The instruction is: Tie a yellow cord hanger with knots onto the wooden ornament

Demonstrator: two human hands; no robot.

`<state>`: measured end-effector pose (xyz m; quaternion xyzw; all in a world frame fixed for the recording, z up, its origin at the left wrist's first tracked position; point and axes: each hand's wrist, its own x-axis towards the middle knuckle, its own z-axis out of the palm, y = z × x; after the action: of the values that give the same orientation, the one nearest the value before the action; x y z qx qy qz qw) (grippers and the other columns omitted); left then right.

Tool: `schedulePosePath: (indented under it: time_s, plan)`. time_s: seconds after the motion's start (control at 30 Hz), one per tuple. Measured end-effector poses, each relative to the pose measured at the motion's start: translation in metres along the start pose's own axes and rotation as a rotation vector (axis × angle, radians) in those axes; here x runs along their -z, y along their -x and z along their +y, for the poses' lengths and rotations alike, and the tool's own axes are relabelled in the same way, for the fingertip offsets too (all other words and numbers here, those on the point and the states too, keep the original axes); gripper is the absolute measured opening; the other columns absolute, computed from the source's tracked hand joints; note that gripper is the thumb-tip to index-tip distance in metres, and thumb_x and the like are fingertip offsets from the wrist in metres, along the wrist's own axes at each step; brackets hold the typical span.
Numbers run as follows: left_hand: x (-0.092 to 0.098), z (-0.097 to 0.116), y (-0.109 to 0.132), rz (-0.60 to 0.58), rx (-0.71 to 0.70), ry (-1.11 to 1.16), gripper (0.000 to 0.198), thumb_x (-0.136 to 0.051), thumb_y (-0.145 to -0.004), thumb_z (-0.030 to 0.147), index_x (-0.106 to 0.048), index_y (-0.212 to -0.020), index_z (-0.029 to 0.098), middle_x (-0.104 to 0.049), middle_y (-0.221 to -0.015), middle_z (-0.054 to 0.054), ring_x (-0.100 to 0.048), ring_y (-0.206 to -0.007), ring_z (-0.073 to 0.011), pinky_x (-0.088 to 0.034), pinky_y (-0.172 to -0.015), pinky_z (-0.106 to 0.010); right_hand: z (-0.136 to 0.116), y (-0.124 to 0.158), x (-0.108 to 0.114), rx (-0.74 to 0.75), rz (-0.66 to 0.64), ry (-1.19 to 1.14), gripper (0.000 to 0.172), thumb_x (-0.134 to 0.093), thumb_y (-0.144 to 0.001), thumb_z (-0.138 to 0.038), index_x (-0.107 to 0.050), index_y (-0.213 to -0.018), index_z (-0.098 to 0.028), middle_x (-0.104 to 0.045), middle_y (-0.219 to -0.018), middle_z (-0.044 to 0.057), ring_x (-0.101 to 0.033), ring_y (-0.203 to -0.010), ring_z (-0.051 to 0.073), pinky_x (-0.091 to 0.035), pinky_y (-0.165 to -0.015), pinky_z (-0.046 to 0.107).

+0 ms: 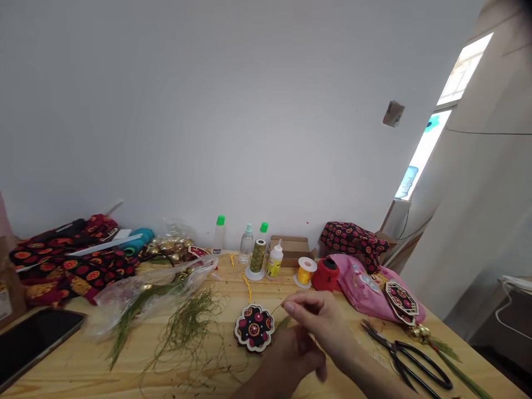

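Note:
A flower-shaped ornament [254, 329] with a pale scalloped rim and dark patterned cloth lies on the table, right beside my left hand [286, 357]. The fingers of that hand are curled, and what they grip is hidden. Some green strands [284, 323] show just behind it. Above and to the right, my right hand [318, 318] pinches a thin green thread between thumb and forefinger. The thread runs from the pinch toward the ornament's right edge. A loose heap of green threads [187, 327] lies to the left of the ornament.
Black scissors [403, 352] lie at the right, near an octagonal ornament [401, 302] on a pink bag [361, 288]. Behind stand a green thread spool [258, 257], a glue bottle [275, 260], a yellow cord spool [305, 272] and a red thread cone [325, 275]. A phone [39, 343] lies left.

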<state>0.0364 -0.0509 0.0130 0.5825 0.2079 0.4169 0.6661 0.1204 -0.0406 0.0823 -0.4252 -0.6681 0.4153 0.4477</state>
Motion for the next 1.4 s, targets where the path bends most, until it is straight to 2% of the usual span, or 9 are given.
schedulePosePath:
  time_s: [0.1, 0.3, 0.63, 0.73, 0.83, 1.03, 1.17, 1.27, 1.4]
  plan:
    - [-0.001, -0.008, 0.004, -0.013, 0.01, -0.213, 0.028, -0.044, -0.076, 0.029, -0.066, -0.083, 0.014, -0.06, -0.052, -0.001, -0.053, -0.051, -0.0116, -0.043, -0.066, -0.03, -0.024, -0.01, 0.03, -0.056, 0.111, -0.154, 0.024, -0.058, -0.067, -0.036, -0.063, -0.067, -0.013, -0.032, -0.042, -0.007, -0.023, -0.038, 0.003, -0.018, -0.036, 0.016]
    - [0.007, 0.008, 0.011, -0.078, -0.157, -0.583, 0.042, -0.055, -0.069, 0.031, -0.052, -0.109, 0.024, -0.05, -0.115, -0.01, -0.055, -0.086, -0.0184, -0.038, -0.082, -0.033, -0.047, -0.033, 0.087, 0.147, 0.343, -0.245, 0.019, -0.063, -0.063, -0.03, -0.06, -0.072, -0.013, -0.018, -0.046, -0.009, -0.014, -0.04, 0.004, -0.01, -0.035, 0.018]
    - [0.107, 0.057, 0.025, -0.099, 0.149, -1.132, 0.078, -0.07, -0.045, 0.029, -0.042, -0.118, 0.027, -0.032, -0.132, -0.01, -0.022, -0.12, -0.0315, -0.015, -0.096, -0.045, -0.034, -0.035, 0.062, 0.194, 0.278, -0.313, 0.018, -0.06, -0.066, -0.03, -0.061, -0.072, -0.013, -0.021, -0.043, -0.009, -0.017, -0.037, 0.002, -0.015, -0.034, 0.016]
    - [0.113, 0.049, 0.022, -0.154, 0.134, -1.143, 0.075, -0.069, -0.047, 0.032, -0.043, -0.118, 0.028, -0.043, -0.125, -0.008, -0.031, -0.115, -0.0308, -0.021, -0.094, -0.043, -0.016, -0.042, 0.046, 0.252, 0.248, -0.089, 0.018, -0.056, -0.069, -0.031, -0.063, -0.07, -0.014, -0.033, -0.042, -0.006, -0.029, -0.037, 0.004, -0.024, -0.035, 0.017]
    - [0.113, 0.046, 0.022, -0.1, 0.1, -1.143, 0.074, -0.069, -0.046, 0.031, -0.045, -0.115, 0.028, -0.049, -0.118, -0.007, -0.04, -0.108, -0.0289, -0.028, -0.091, -0.039, 0.023, -0.043, 0.031, 0.394, -0.004, 0.34, 0.018, -0.053, -0.071, -0.025, -0.065, -0.062, -0.016, -0.05, -0.052, 0.0, -0.045, -0.05, 0.01, -0.038, -0.046, 0.022]
    - [0.131, 0.067, 0.039, 0.026, 0.156, -1.116, 0.074, -0.069, -0.048, 0.033, -0.043, -0.117, 0.029, -0.048, -0.121, -0.005, -0.04, -0.11, -0.0265, -0.027, -0.092, -0.037, 0.095, -0.028, 0.036, 0.338, -0.349, 0.422, 0.013, -0.058, -0.067, -0.023, -0.066, -0.06, -0.017, -0.058, -0.088, 0.004, -0.039, -0.036, 0.002, -0.034, -0.032, 0.017]
    - [0.138, 0.091, 0.05, 0.158, 0.203, -1.058, 0.074, -0.07, -0.047, 0.036, -0.044, -0.116, 0.031, -0.046, -0.123, -0.003, -0.038, -0.112, -0.0275, -0.024, -0.094, -0.04, 0.106, -0.044, 0.037, 0.378, -0.258, 0.479, 0.015, -0.053, -0.071, -0.02, -0.065, -0.061, -0.018, -0.059, -0.068, 0.001, -0.051, -0.054, 0.009, -0.04, -0.047, 0.019]
    - [0.131, 0.1, 0.048, 0.197, 0.185, -0.977, 0.071, -0.07, -0.049, 0.035, -0.045, -0.115, 0.03, -0.043, -0.125, -0.004, -0.034, -0.115, -0.0272, -0.018, -0.097, -0.042, 0.099, -0.063, 0.029, 0.39, 0.006, 0.482, 0.017, -0.05, -0.073, -0.022, -0.065, -0.066, -0.017, -0.06, -0.073, 0.003, -0.052, -0.061, 0.011, -0.041, -0.053, 0.021]
    - [0.114, 0.085, 0.032, 0.176, 0.139, -0.47, 0.066, -0.067, -0.056, 0.032, -0.043, -0.117, 0.023, -0.04, -0.127, -0.007, -0.035, -0.115, -0.0239, -0.024, -0.095, -0.039, 0.079, -0.065, 0.019, 0.396, 0.207, 0.358, 0.021, -0.048, -0.076, -0.026, -0.064, -0.069, -0.014, -0.053, -0.057, 0.002, -0.043, -0.05, 0.01, -0.035, -0.045, 0.02]
